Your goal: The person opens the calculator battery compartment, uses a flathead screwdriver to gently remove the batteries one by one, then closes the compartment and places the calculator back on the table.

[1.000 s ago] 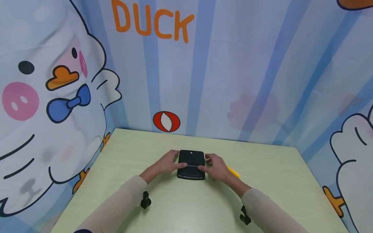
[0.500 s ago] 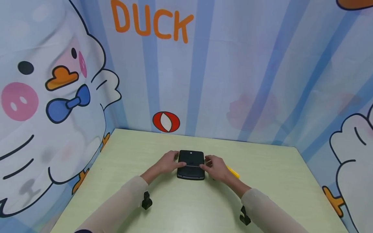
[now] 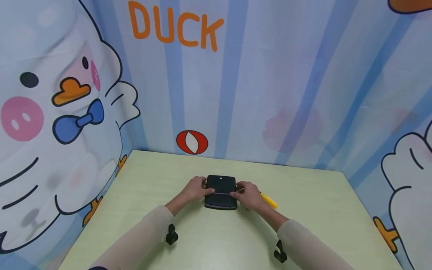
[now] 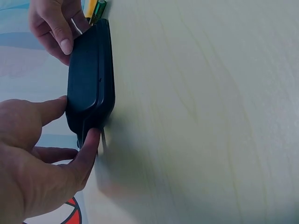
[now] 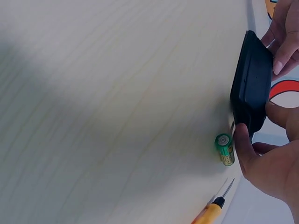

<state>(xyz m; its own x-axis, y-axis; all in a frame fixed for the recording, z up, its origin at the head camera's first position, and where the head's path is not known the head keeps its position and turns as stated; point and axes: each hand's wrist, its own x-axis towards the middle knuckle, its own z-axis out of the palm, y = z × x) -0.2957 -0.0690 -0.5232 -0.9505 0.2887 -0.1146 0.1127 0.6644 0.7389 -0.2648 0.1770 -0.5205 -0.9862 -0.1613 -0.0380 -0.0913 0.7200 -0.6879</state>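
A flat black device (image 3: 221,183) with rounded corners and a small pale dot near its far edge lies in front of me. My left hand (image 3: 194,188) grips its left side, thumb on the upper face and fingers at the edge. On the opposite side my right hand (image 3: 249,195) holds it in the same way. The left wrist view shows the device (image 4: 88,74) edge-on between both hands. Close by the right fingers in the right wrist view is a green battery (image 5: 224,149). The device's underside is hidden.
A screwdriver with a yellow handle (image 3: 269,200) lies on the pale table (image 3: 303,210) just right of my right hand; its thin metal shaft (image 5: 228,187) shows in the right wrist view. A duck-printed curtain (image 3: 287,75) stands behind the table's far edge.
The right fingertips have come closer to the device's right edge, and more of the yellow screwdriver handle shows. The device and left hand have hardly moved.
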